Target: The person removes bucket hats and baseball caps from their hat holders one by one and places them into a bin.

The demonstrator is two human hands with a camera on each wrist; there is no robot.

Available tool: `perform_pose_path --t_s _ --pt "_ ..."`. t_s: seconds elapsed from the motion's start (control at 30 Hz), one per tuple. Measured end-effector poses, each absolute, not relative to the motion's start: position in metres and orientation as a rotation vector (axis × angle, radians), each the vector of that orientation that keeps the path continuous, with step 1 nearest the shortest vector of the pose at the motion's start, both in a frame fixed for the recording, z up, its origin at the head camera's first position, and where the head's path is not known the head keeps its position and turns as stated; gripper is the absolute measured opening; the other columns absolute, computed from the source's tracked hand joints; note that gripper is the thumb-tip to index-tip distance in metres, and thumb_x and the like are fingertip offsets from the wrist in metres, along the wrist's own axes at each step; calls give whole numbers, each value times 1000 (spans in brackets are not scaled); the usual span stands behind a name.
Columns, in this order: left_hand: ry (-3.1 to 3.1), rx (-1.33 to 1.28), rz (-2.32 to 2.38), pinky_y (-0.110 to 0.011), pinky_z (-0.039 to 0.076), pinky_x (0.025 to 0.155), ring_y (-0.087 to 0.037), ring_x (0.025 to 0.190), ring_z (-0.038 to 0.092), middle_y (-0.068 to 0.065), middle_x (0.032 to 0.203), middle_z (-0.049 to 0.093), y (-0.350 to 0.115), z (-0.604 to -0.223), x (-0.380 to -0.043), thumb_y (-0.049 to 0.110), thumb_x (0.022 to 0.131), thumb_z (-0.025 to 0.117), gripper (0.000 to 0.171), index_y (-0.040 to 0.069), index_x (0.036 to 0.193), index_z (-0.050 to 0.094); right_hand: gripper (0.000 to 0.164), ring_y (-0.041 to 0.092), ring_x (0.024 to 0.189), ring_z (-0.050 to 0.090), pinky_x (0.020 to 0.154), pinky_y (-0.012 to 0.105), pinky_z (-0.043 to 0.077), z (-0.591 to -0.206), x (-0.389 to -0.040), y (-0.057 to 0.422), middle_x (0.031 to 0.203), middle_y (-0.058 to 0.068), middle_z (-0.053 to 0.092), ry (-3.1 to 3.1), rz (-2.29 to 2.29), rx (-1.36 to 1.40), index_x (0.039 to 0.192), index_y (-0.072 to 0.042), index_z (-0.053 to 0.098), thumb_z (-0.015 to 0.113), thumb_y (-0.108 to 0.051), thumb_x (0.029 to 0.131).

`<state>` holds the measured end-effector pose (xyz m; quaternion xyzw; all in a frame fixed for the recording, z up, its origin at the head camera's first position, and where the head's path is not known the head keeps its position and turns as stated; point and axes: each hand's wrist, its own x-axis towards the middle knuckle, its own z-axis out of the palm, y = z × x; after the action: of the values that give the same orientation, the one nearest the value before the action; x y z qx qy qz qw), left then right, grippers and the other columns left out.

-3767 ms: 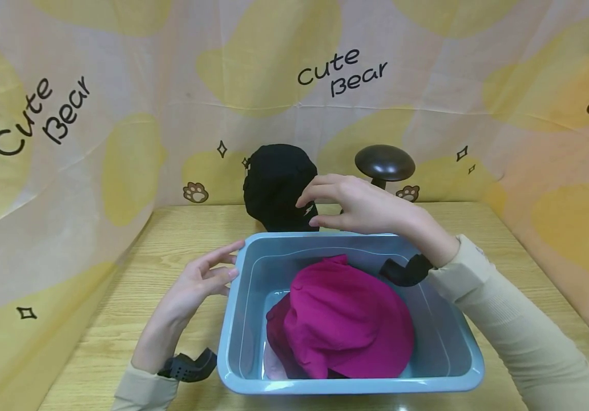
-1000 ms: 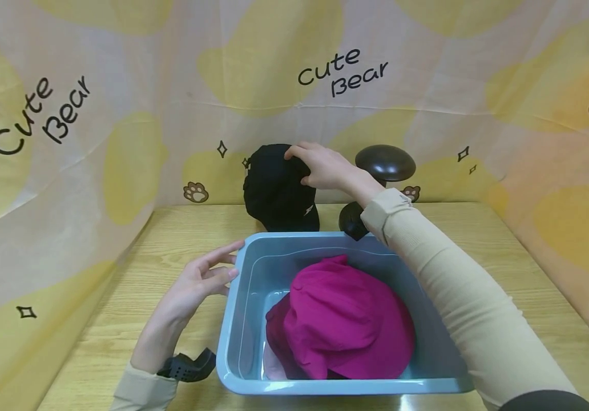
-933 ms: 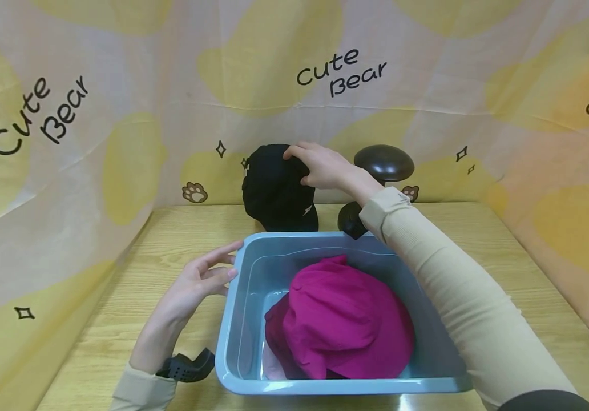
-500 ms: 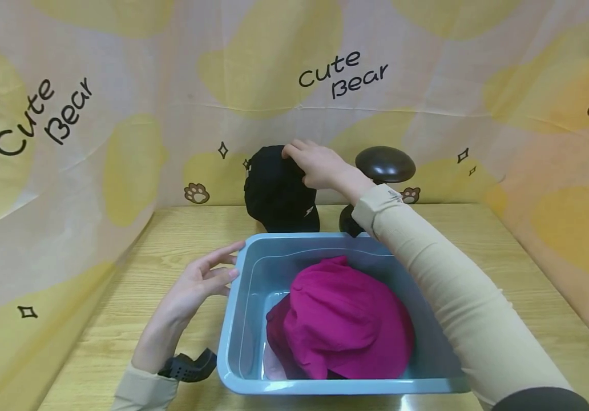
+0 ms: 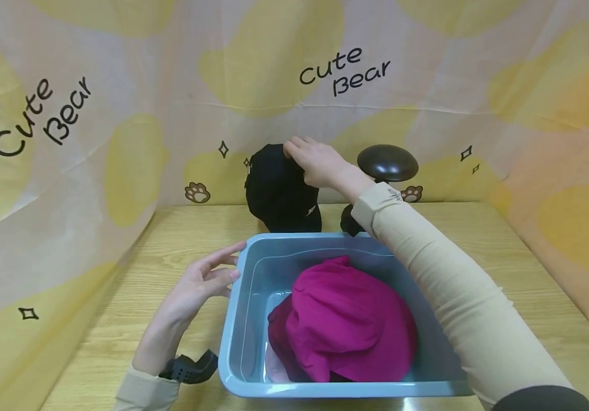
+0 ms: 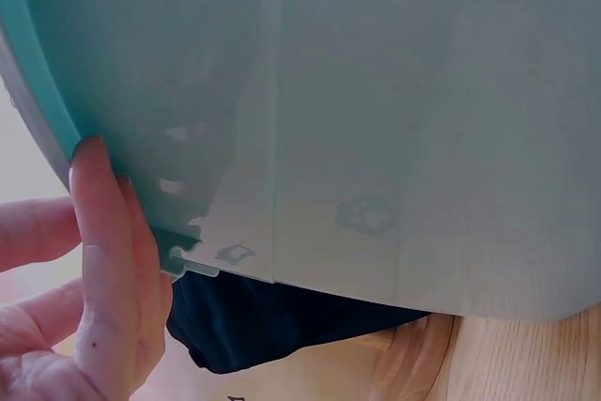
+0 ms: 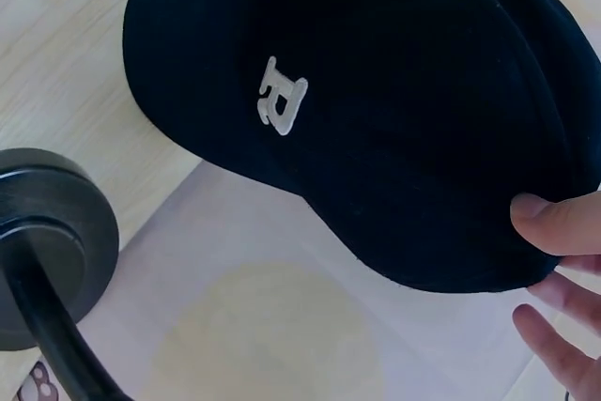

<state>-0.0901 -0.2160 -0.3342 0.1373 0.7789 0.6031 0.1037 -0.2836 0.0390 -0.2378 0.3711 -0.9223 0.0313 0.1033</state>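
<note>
My right hand (image 5: pixel 320 162) pinches the top of a black baseball cap (image 5: pixel 279 188), thumb on the near side and fingers behind. In the right wrist view, the cap (image 7: pixel 376 91) shows a white letter patch above its brim. The cap sits upright behind a light blue plastic basin (image 5: pixel 245 297). My left hand (image 5: pixel 197 285) touches the basin's left rim with fairly straight fingers; the left wrist view shows the fingertips (image 6: pixel 91 152) against the rim. Inside the basin lies a magenta cap (image 5: pixel 346 319), over a darker piece and a pale one partly hidden.
A dark stand with a rounded top (image 5: pixel 388 162) rises right of the black cap, partly hidden by my right sleeve (image 5: pixel 438 274). Part of a wooden stand (image 6: pixel 413 359) shows below the black cap. Everything rests on a wood-grain table (image 5: pixel 171 228) before a printed cloth backdrop (image 5: pixel 253 63).
My right hand has moved from above the basin's back edge up to the black cap's top and closed on it. The left hand stays at the rim; the basin has not visibly moved.
</note>
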Motion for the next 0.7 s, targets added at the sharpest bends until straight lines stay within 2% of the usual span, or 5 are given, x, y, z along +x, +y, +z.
perform_pose_path --t_s 0.37,0.57,0.7 --pt "2307 383 1766 -34 59 78 -15 88 70 -23 125 51 -217 -333 -90 20 94 60 53 13 144 43 25 30 100 49 87 43 46 -232 -283 47 107 11 52 -2754 156 1114 102 -5 55 51 8 81" --pt "2303 386 1769 -34 59 78 -16 88 70 -23 125 51 -216 -333 -90 19 94 60 53 12 144 43 23 31 103 51 90 45 47 -230 -282 48 109 11 54 -2781 165 1116 104 -6 58 56 5 84" --pt "2299 393 1772 -35 59 78 -16 88 71 -24 124 51 -217 -333 -90 19 94 60 53 12 144 43 24 30 103 53 92 45 48 -226 -282 49 110 11 55 -2782 190 1127 106 -6 58 55 5 85"
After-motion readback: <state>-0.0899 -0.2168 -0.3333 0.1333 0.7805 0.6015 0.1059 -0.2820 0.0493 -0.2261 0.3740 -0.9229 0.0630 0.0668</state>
